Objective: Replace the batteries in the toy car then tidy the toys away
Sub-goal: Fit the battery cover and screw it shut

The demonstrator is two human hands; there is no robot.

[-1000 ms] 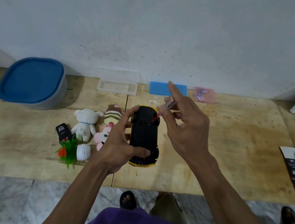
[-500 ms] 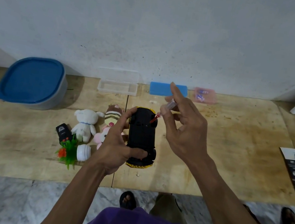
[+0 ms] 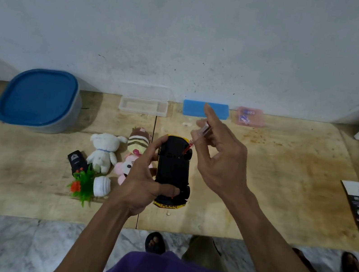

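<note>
Left hand [image 3: 142, 184] clamps upturned black-and-yellow plastic toy car [image 3: 173, 173] (steadying it); right hand [image 3: 220, 157] pinches small red-tipped clear-handled screwdriver [image 3: 196, 138] at underside.

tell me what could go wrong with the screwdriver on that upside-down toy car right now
1. The small screwdriver meets the toy car at a slant, so it might slip and strip the screw.
2. The left hand grips the car from one side only; it could twist.
3. A freed screw may roll off the wooden table edge nearby.
</note>
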